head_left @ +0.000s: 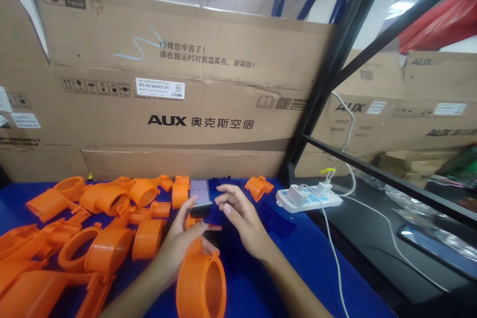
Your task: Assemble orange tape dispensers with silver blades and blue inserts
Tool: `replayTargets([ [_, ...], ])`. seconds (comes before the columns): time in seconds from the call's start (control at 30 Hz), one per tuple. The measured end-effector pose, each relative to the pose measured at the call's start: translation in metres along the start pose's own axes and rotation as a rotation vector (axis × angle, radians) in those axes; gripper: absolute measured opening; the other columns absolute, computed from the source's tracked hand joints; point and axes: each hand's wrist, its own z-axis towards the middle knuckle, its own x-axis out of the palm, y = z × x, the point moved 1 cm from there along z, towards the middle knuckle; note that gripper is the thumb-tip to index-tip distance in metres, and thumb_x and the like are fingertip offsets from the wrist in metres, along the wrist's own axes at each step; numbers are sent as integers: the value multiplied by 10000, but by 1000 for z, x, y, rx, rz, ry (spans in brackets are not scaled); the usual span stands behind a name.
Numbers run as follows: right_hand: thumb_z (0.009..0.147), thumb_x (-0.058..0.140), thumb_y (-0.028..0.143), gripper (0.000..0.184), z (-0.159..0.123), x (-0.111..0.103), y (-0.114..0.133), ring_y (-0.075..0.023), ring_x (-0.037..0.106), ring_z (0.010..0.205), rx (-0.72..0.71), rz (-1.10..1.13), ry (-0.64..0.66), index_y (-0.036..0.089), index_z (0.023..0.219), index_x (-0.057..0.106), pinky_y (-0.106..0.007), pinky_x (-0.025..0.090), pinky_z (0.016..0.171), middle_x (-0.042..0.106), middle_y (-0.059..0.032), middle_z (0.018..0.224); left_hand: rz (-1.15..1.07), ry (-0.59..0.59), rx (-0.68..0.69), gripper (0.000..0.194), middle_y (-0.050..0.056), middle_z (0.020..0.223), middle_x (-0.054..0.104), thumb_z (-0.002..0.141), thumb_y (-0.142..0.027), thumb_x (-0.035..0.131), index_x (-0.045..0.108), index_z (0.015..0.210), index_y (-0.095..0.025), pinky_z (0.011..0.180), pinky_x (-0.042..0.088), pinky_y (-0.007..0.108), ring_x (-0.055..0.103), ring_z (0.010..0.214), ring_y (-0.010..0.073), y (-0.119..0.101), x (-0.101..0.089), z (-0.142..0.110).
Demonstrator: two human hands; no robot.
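Two bare hands are meeting over a blue-covered table [320, 258], just in front of a small dark phone with a lit screen [200, 193]. The left hand [181, 238] is curling half open, its fingertips touching the phone's lower edge, though whether it is truly gripping the phone is hard to tell. The right hand [242, 218] is hovering beside it with loosely spread fingers, seeming to pinch a dark blue plastic piece [215, 214] whose shape is blending into the cloth. Below the left wrist, an orange plastic ring-shaped housing [201, 283] is lying on the table. Left of the left hand, a heap of similar orange moulded parts [104, 218] is running off the frame's edge. Right of the right hand, a white power strip with chargers [308, 198] is sitting, its cables trailing away. Behind everything, a large brown cardboard box [179, 94] is standing.
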Motion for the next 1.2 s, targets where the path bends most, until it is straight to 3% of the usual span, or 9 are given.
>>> replayTargets([
  [0.17,1005,543,540,412,-1,7,7,-225,669,890,156,198,170,262,1309,562,-347,544,791,681,-41,938,-29,49,-114,931,234,1382,630,822,-422,828,298,1577,-300,687,632,420,800,788,343,5,5,-5],
  [0.3,963,616,565,479,-1,8,2,-211,653,893,153,326,182,240,1302,521,-337,522,810,650,-30,945,4,100,-7,813,198,1570,475,748,-274,902,508,1459,-283,839,634,427,745,1085,381,5,6,-4],
  [0.4,941,676,529,465,0,10,-5,-182,616,852,143,264,134,233,1258,509,-304,503,782,614,-9,918,-23,153,102,751,194,1499,560,716,-247,919,585,1389,-229,890,623,420,673,1220,394,4,6,-2],
  [0.57,945,678,505,399,-2,16,-4,-150,577,778,159,183,96,235,1173,492,-268,479,699,594,1,915,27,97,83,621,210,1351,674,809,-393,834,631,1353,-172,781,645,417,773,945,332,4,1,1],
  [0.8,921,702,506,391,-1,21,-8,-131,556,757,121,224,92,247,936,410,-256,488,681,561,23,873,44,68,87,525,164,1240,739,785,-368,837,712,1262,-186,812,635,386,764,957,306,3,1,2],
  [0.93,946,661,522,353,-1,22,-12,-124,548,675,137,130,94,254,953,432,-241,481,583,571,25,846,57,44,92,514,159,1217,743,778,-390,834,727,1236,-183,780,635,381,762,954,313,-1,1,1],
  [1.07,1013,569,491,283,-4,22,-7,-104,565,585,139,21,129,249,1140,500,-223,463,501,624,13,893,99,60,164,443,158,1236,733,810,-405,818,728,1174,-168,802,623,349,732,1060,322,-4,3,-1],
  [1.13,1051,497,466,256,-3,18,-5,-121,607,622,96,-71,136,244,1170,541,-241,496,547,654,2,902,110,62,132,489,163,1175,751,806,-424,821,700,1204,-167,734,627,346,758,970,314,-3,4,-2],
  [1.2,1076,432,423,253,0,8,-6,-166,655,752,31,-241,37,233,1096,597,-290,533,677,685,-22,907,95,43,57,581,173,1082,774,790,-458,828,660,1260,-160,642,620,345,774,797,287,-1,5,-4],
])
